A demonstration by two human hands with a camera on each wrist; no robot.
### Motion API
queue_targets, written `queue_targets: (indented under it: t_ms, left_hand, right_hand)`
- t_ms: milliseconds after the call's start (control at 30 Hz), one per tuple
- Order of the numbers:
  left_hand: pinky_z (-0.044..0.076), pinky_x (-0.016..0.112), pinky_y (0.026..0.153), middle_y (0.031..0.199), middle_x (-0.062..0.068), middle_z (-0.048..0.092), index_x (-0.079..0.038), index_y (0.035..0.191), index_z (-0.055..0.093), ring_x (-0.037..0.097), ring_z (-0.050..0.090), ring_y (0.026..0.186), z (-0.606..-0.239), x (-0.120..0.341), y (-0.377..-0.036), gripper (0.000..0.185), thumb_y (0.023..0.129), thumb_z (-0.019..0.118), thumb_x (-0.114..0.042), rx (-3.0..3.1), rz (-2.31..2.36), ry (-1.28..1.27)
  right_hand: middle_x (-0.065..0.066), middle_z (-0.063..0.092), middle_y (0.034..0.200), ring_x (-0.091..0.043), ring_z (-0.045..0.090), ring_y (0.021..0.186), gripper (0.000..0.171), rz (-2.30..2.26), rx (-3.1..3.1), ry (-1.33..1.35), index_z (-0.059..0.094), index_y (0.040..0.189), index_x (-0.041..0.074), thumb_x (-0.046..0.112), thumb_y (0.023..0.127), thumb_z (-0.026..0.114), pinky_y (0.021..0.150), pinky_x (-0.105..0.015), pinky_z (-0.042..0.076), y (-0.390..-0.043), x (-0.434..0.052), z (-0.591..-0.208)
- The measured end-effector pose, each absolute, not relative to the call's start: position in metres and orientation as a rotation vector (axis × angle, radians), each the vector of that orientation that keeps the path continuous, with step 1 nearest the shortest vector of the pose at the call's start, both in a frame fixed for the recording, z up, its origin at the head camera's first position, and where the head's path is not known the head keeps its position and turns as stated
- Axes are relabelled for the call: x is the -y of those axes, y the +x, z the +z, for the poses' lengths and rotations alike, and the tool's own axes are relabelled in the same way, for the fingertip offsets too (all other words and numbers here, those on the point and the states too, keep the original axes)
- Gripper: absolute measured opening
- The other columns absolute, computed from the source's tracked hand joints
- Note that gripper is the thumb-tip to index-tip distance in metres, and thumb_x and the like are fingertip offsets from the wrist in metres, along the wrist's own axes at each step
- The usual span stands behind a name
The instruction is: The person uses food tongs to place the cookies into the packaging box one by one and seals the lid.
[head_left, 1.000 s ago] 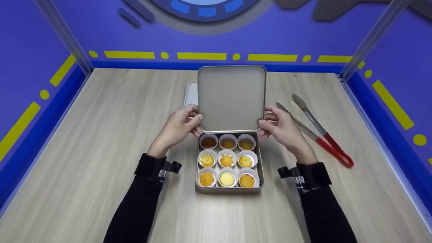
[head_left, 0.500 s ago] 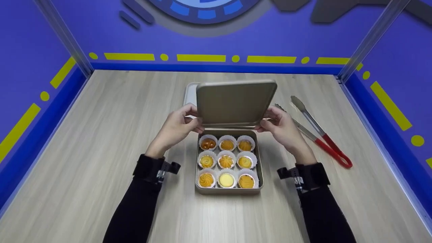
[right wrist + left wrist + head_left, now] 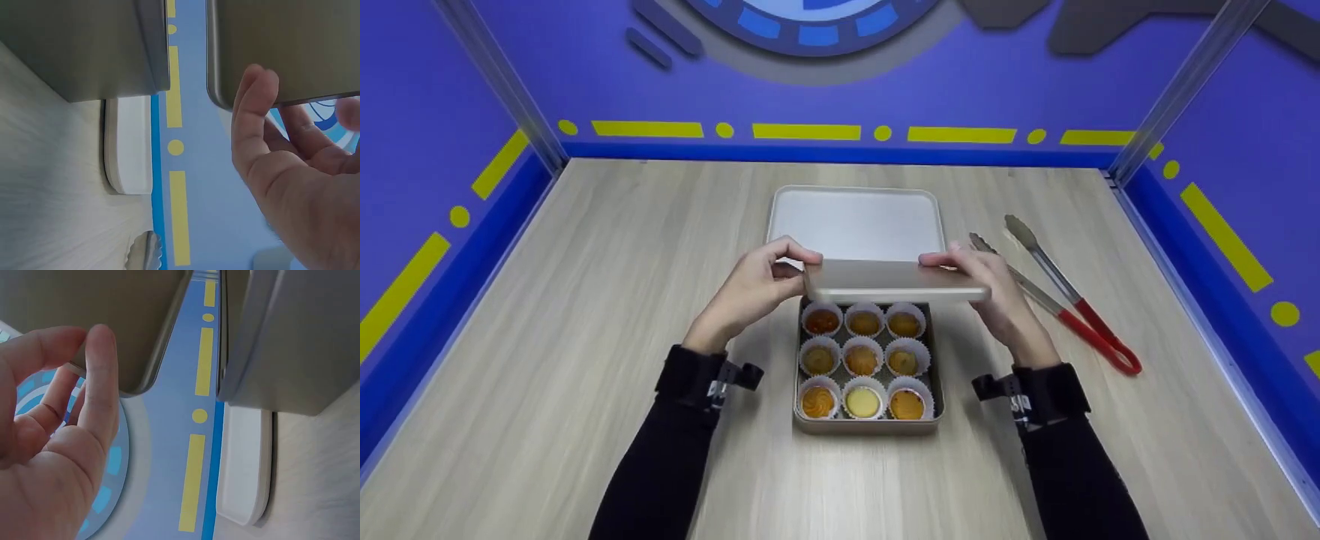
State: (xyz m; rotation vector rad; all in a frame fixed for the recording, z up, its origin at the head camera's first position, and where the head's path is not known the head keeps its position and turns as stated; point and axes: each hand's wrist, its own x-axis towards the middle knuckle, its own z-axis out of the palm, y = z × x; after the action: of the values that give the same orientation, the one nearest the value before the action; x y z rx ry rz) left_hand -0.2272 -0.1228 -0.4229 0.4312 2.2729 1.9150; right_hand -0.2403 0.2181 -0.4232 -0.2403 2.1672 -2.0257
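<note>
A metal tin [image 3: 866,426] holds cookies [image 3: 862,360] in white paper cups, set in three rows of three. Its metal lid [image 3: 885,279] hangs over the back of the tin, tilted and slightly blurred. My left hand [image 3: 746,292] pinches the lid's left end between thumb and fingers. At the other end my right hand [image 3: 997,296] holds the lid, fingers over its back edge. Both wrist views show a gap between the lid [image 3: 135,332] and the tin [image 3: 84,50], with thumb and fingers at the lid's corners.
Behind the tin lies a white tray [image 3: 855,217], partly covered by the lid in the head view. Tongs with red handles [image 3: 1099,334] lie spread to the right. Blue walls [image 3: 840,97] stand around the wooden table [image 3: 622,300].
The lid has swung from nearly upright, inner face showing, down to a flatter tilt over the tin's back. More of the white tray now shows; both hands have kept hold.
</note>
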Motion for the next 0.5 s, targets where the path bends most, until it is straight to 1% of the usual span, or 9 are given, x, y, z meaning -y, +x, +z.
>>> queue_targets:
  t_ms: [67,133,200,267,367,500]
  left_hand:
    - [0.063,0.033,0.093,0.132,0.011,0.069,-0.002,0.119,0.070,0.025,0.074,0.106,-0.424,0.122,-0.227,0.025,0.095,0.067,0.004,-2.256,1.925,0.448]
    - [0.064,0.033,0.092,0.136,0.012,0.066,0.000,0.119,0.069,0.025,0.073,0.107,-0.424,0.122,-0.228,0.026,0.094,0.066,0.006,-2.232,1.941,0.462]
    - [0.064,0.034,0.092,0.140,0.012,0.063,0.001,0.120,0.068,0.027,0.072,0.110,-0.424,0.122,-0.227,0.027,0.094,0.066,0.008,-2.203,1.959,0.477]
    - [0.064,0.035,0.092,0.143,0.014,0.060,0.002,0.120,0.066,0.030,0.071,0.112,-0.424,0.122,-0.227,0.027,0.094,0.066,0.010,-2.174,1.971,0.497]
    - [0.064,0.036,0.093,0.143,0.014,0.058,0.002,0.123,0.064,0.031,0.070,0.112,-0.422,0.121,-0.225,0.031,0.094,0.062,0.012,-2.133,1.978,0.520]
    - [0.063,0.033,0.088,0.139,0.014,0.058,0.001,0.130,0.061,0.026,0.070,0.102,-0.419,0.120,-0.225,0.042,0.090,0.053,0.013,-2.129,1.961,0.503]
  right_hand:
    - [-0.009,0.074,0.129,-0.015,0.069,0.115,0.042,-1.959,-2.239,-0.229,0.073,0.129,-0.003,0.031,0.110,0.056,0.096,-0.025,0.056,-0.240,-0.218,-0.423]
    - [-0.009,0.073,0.129,-0.016,0.070,0.109,0.036,-1.937,-2.270,-0.213,0.074,0.130,-0.001,0.025,0.106,0.066,0.089,-0.025,0.058,-0.239,-0.216,-0.423]
    - [-0.011,0.072,0.129,-0.017,0.071,0.099,0.035,-1.927,-2.277,-0.206,0.073,0.131,0.000,0.021,0.103,0.069,0.081,-0.025,0.061,-0.240,-0.214,-0.424]
    - [-0.013,0.068,0.131,-0.015,0.071,0.093,0.034,-1.906,-2.293,-0.212,0.073,0.132,0.000,0.018,0.103,0.070,0.076,-0.024,0.062,-0.240,-0.212,-0.426]
    - [-0.017,0.064,0.136,-0.014,0.071,0.091,0.034,-1.893,-2.290,-0.228,0.071,0.134,-0.002,0.014,0.104,0.068,0.076,-0.024,0.063,-0.241,-0.210,-0.428]
    - [-0.019,0.062,0.142,-0.012,0.069,0.095,0.034,-1.874,-2.318,-0.264,0.069,0.136,-0.003,0.011,0.105,0.067,0.078,-0.021,0.061,-0.241,-0.207,-0.431]
